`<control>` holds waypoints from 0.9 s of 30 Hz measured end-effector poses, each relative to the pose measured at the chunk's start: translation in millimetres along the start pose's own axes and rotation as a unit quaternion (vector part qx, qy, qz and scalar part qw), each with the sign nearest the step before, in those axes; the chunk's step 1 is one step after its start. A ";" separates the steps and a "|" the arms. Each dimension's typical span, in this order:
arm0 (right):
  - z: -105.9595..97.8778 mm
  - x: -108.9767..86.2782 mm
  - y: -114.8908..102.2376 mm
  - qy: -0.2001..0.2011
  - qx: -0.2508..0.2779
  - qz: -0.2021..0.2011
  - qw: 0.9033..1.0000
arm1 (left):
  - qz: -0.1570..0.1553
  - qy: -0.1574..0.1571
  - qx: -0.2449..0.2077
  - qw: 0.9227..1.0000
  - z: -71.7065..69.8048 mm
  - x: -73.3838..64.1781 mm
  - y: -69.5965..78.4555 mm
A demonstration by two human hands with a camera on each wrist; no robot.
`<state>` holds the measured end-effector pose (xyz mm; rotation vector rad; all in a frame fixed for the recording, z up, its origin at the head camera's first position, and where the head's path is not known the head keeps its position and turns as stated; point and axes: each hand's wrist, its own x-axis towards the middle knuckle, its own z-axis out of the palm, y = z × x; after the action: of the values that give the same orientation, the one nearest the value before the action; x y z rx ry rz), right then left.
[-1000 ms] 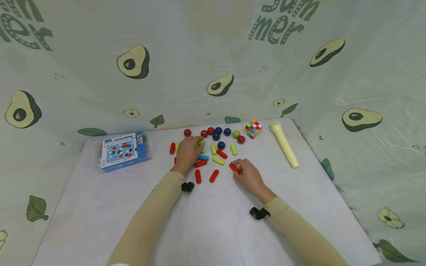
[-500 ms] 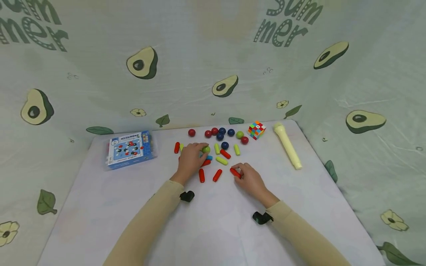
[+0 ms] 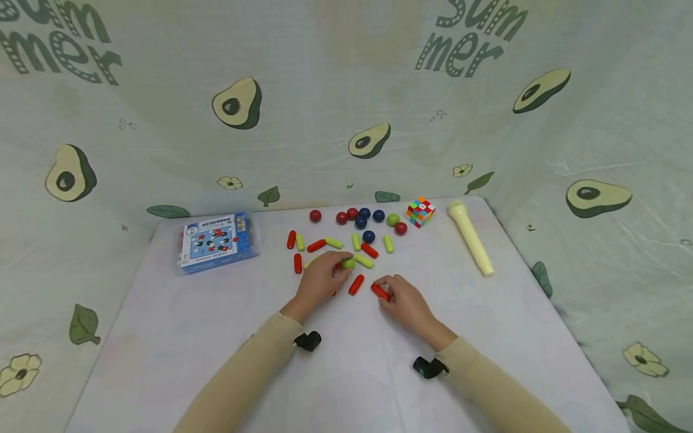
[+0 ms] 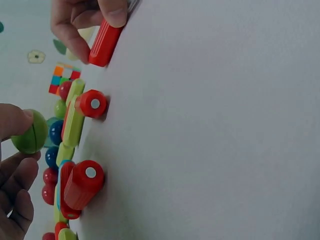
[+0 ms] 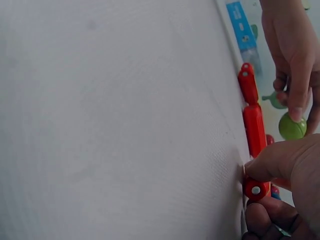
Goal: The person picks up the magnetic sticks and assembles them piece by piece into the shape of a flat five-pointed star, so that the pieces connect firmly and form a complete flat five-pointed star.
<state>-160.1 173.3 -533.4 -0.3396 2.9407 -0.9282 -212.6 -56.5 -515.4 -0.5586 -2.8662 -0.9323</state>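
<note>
Tan fabric sleeves [image 3: 249, 367] reach in over a table [image 3: 357, 379] with a smooth, whitish top; a small black camera [image 3: 308, 341] sits at each wrist. The right hand [image 3: 406, 304] pinches a red stick [image 3: 380, 292] between thumb and fingers, around the middle of the table; whether the stick touches the surface I cannot tell. Slightly farther off, the left hand [image 3: 319, 279] grips a green ball [image 4: 30, 132] in its fingertips, close above the scattered pieces.

The held stick looks like hard plastic, bright red, short and stubby, with lengthwise grooves along its side. The ball is round and smooth, with a thin seam across it. From the head view the stick's long axis slants, its far end to the left and its near end toward the right palm. A loose red stick [image 3: 356, 284] between the hands slants the opposite way.

Beyond lie more red and yellow-green sticks [image 3: 364, 261], then a box [image 3: 215, 242] in clear plastic and a pale yellow rod [image 3: 471, 239], glossy red, dark blue and green balls [image 3: 361, 222], and a colourful puzzle cube [image 3: 420, 212]. Behind hangs a creased, avocado-printed cloth [image 3: 303, 78].
</note>
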 end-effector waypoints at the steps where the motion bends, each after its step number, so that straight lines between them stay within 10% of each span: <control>1: 0.2 -1.1 -0.1 0.001 -0.003 -0.002 1.000 | 0.003 -0.003 -0.001 1.000 1.0 -1.4 1.6; 16: -2.6 -13.1 -2.4 0.000 0.000 -0.017 1.000 | 0.082 -0.018 0.053 0.995 20.7 -4.7 16.1; 27: -2.4 -21.4 2.0 0.013 0.030 -0.034 0.999 | 0.078 -0.025 0.069 0.994 36.0 -7.4 19.3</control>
<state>-139.9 180.9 -533.2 -0.4317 2.9346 -1.0343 -197.3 -23.4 -535.3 -0.7876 -2.8526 -0.7000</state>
